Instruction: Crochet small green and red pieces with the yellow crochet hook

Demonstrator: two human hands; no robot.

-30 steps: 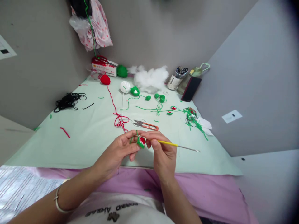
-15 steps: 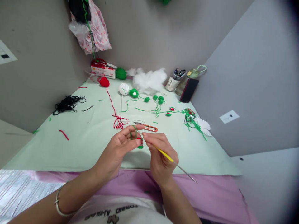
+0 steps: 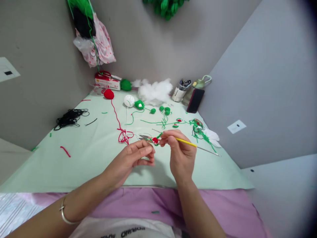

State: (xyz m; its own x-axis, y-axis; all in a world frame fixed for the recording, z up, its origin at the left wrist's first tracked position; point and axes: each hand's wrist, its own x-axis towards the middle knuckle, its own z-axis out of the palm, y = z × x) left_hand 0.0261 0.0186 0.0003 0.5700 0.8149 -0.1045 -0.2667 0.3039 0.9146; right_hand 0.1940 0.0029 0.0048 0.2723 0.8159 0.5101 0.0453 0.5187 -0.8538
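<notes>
My right hand [image 3: 182, 152] grips a crochet hook [image 3: 187, 142] with a yellow handle, its bare metal end pointing out to the right. At the fingertips of that hand is a small red, white and green crocheted piece [image 3: 155, 141] with a bit of green yarn. My left hand [image 3: 137, 155] is just left of the piece and apart from it, fingers loosely curled with a gap between them and nothing visible inside. Thread snips [image 3: 145, 137] lie behind the piece, their orange handle mostly hidden. A red yarn tangle [image 3: 125, 135] rests beyond my left hand.
Along the back stand a red yarn ball [image 3: 109, 94], a white yarn ball [image 3: 129, 100], white stuffing [image 3: 155, 92], a pen cup [image 3: 180, 92] and a phone [image 3: 195, 100]. Black yarn [image 3: 70, 119] lies left, green yarn scraps [image 3: 198, 127] right, several small green crocheted balls [image 3: 165, 110] between.
My left hand has let go of the crocheted piece, and the green yarn is off its fingers. The piece is now at my right hand, which has moved up and right. The view has tilted up.
</notes>
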